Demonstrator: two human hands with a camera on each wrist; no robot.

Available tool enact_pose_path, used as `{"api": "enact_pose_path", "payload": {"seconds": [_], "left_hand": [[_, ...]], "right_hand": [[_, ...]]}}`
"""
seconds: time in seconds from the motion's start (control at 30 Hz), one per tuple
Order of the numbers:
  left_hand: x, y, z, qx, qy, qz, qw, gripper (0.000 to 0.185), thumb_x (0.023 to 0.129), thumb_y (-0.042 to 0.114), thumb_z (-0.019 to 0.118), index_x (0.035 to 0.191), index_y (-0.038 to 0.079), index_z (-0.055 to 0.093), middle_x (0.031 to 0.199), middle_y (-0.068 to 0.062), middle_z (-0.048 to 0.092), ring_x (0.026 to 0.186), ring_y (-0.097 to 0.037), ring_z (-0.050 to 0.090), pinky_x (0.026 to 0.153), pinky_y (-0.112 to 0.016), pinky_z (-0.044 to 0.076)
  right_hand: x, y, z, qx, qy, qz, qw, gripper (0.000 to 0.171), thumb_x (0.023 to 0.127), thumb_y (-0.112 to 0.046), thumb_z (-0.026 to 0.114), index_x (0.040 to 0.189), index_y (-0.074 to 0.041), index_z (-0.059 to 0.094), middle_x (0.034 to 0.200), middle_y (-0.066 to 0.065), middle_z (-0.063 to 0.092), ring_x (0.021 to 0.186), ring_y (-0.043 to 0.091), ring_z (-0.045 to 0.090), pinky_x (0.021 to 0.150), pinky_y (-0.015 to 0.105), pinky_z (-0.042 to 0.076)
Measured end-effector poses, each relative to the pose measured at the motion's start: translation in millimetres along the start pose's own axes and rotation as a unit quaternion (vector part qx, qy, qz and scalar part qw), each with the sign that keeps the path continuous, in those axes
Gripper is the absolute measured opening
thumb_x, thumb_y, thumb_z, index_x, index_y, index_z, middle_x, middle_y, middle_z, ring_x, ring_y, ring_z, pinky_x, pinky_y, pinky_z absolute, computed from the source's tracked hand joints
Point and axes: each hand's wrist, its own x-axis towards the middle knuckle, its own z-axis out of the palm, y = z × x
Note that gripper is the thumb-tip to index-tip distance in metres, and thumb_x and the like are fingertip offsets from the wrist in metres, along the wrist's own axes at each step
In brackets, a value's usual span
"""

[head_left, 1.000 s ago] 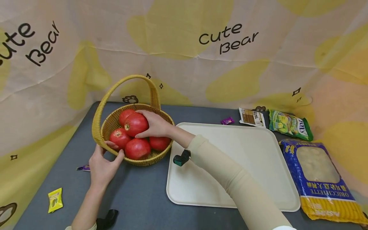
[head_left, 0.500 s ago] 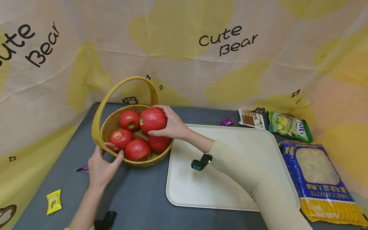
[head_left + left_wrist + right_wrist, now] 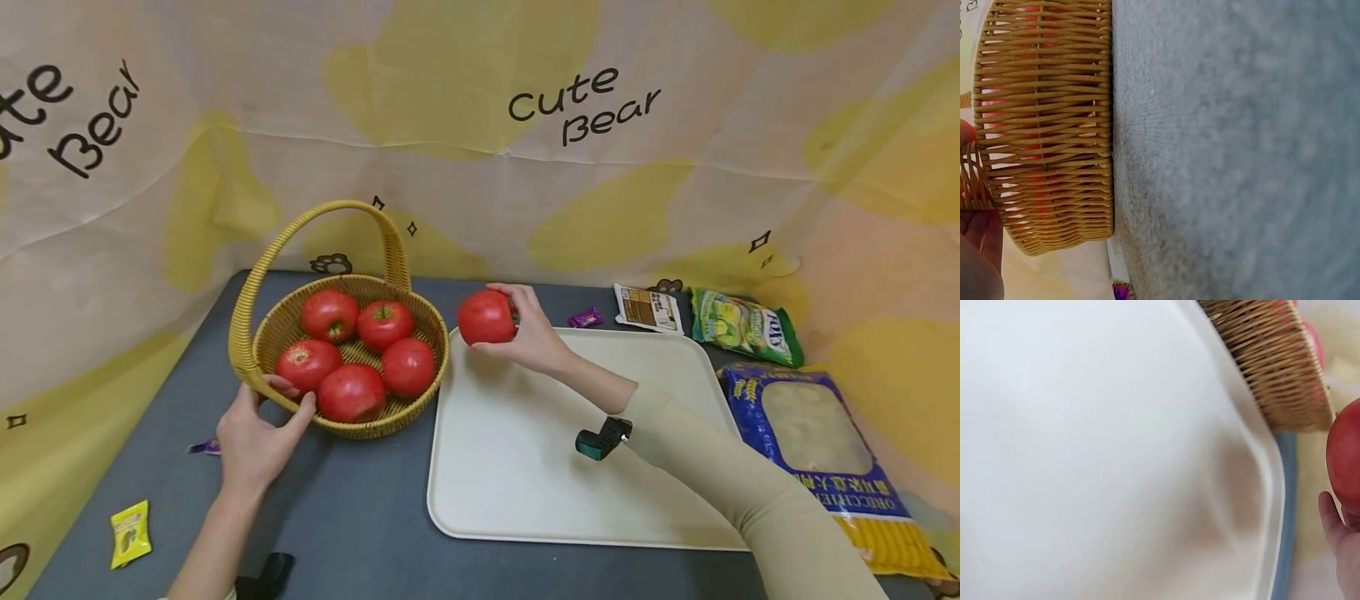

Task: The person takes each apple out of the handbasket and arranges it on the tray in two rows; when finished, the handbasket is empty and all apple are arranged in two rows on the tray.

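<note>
My right hand [image 3: 525, 329] grips a red tomato [image 3: 487, 317] in the air over the far left corner of the cream tray [image 3: 525, 467]; the right wrist view shows that tomato [image 3: 1346, 453] above the tray [image 3: 1085, 456]. A woven yellow basket [image 3: 262, 354] with a tall handle stands left of the tray and holds several red tomatoes [image 3: 384, 325]. My left hand [image 3: 251, 433] grips the basket's near rim, thumb on the outside. In the left wrist view the basket wall [image 3: 1047, 119] fills the left side.
Grey table [image 3: 360, 517] with a cloth backdrop behind. At the right lie a blue-and-yellow pasta bag [image 3: 817, 450], a green snack bag [image 3: 742, 325] and a brown-white packet [image 3: 647, 308]. A purple candy [image 3: 585, 317] lies behind the tray, a yellow sachet [image 3: 130, 533] at front left.
My right hand lifted a tomato out of the basket and carried it right, over the tray's far left corner. The left hand stayed on the basket rim.
</note>
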Motion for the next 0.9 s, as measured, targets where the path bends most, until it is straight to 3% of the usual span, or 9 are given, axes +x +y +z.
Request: {"api": "enact_pose_path", "payload": {"seconds": [0.23,0.43,0.57,0.77,0.9], "left_hand": [[3.4,-0.7,-1.0,0.010,0.006,-0.008,0.9999,0.036,0.071,0.013,0.084,0.095,0.000,0.060,0.078,-0.007,0.064,0.080,0.009,0.048,0.077,-0.017,0.038],[4.3,-2.7,1.6,0.005,0.020,0.002,0.9998,0.033,0.071,0.014,0.084,0.090,0.001,0.061,0.074,-0.008,0.063,0.076,0.011,0.047,0.071,-0.020,0.037],[4.3,-3.6,2.7,0.004,0.025,0.004,0.9997,0.031,0.071,0.015,0.083,0.089,0.001,0.061,0.073,-0.006,0.063,0.076,0.012,0.047,0.071,-0.021,0.038],[5.0,-5.8,4.0,0.004,0.033,0.012,0.9994,0.031,0.072,0.014,0.082,0.088,0.000,0.060,0.073,0.011,0.058,0.075,0.012,0.047,0.071,-0.018,0.038],[5.5,-7.1,4.3,0.005,0.035,0.016,0.9992,0.030,0.072,0.014,0.081,0.087,0.000,0.060,0.074,0.015,0.056,0.075,0.011,0.047,0.071,-0.017,0.037]], "right_hand": [[-15,30,-3,-0.027,-0.036,0.026,0.999,0.087,0.068,-0.024,0.088,0.141,-0.016,0.042,0.135,0.009,0.036,0.122,0.029,0.043,0.092,0.048,0.050],[-21,40,1,-0.046,-0.066,0.035,0.996,0.092,0.067,-0.022,0.089,0.143,-0.015,0.039,0.138,0.007,0.033,0.124,0.027,0.042,0.091,0.045,0.051],[-21,39,3,-0.066,-0.074,0.015,0.995,0.093,0.066,-0.021,0.089,0.144,-0.014,0.038,0.139,0.006,0.034,0.125,0.025,0.039,0.091,0.044,0.051],[-21,37,7,-0.095,-0.076,-0.025,0.992,0.092,0.067,-0.021,0.089,0.144,-0.011,0.039,0.139,0.007,0.036,0.128,0.025,0.033,0.094,0.047,0.048],[-21,38,9,-0.105,-0.078,-0.032,0.991,0.094,0.067,-0.022,0.089,0.145,-0.012,0.038,0.140,0.007,0.035,0.129,0.025,0.031,0.095,0.047,0.047]]}}
